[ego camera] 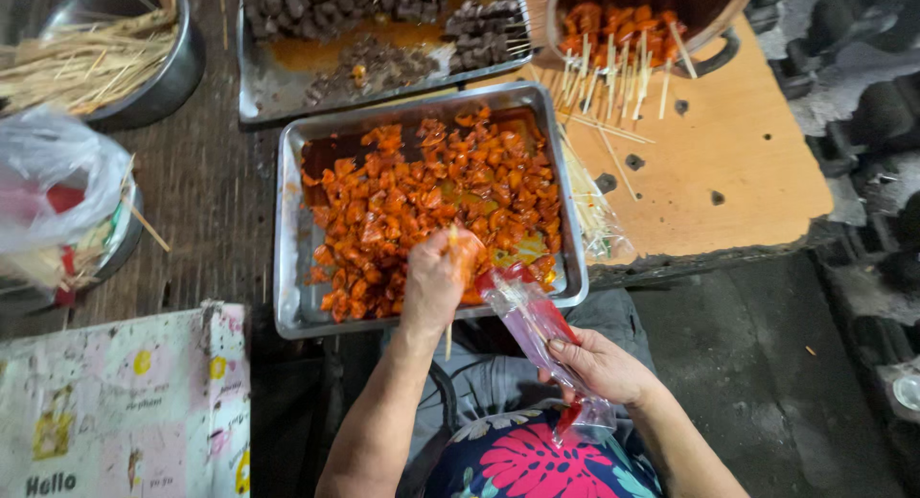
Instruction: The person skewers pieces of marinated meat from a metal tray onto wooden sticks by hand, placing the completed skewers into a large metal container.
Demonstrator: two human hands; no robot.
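A steel tray (pixel 289 220) holds several orange-red marinated meat chunks (pixel 422 191). My left hand (pixel 436 279) is over the tray's near edge, shut on a thin bamboo skewer (pixel 448 340) that points down, its fingers pinching a meat chunk. My right hand (pixel 599 366) is lower right, above my lap, gripping a long clear plastic bag with red contents (pixel 532 311) whose upper end reaches the tray's near right corner.
A second tray (pixel 268 76) of dark meat skewers lies behind. A pot (pixel 714 23) of finished orange skewers stands on a wooden board (pixel 738 162) with loose sticks. Left: a metal bowl of bamboo sticks (pixel 91 57), a plastic bag (pixel 53 172), a patterned cloth (pixel 125 402).
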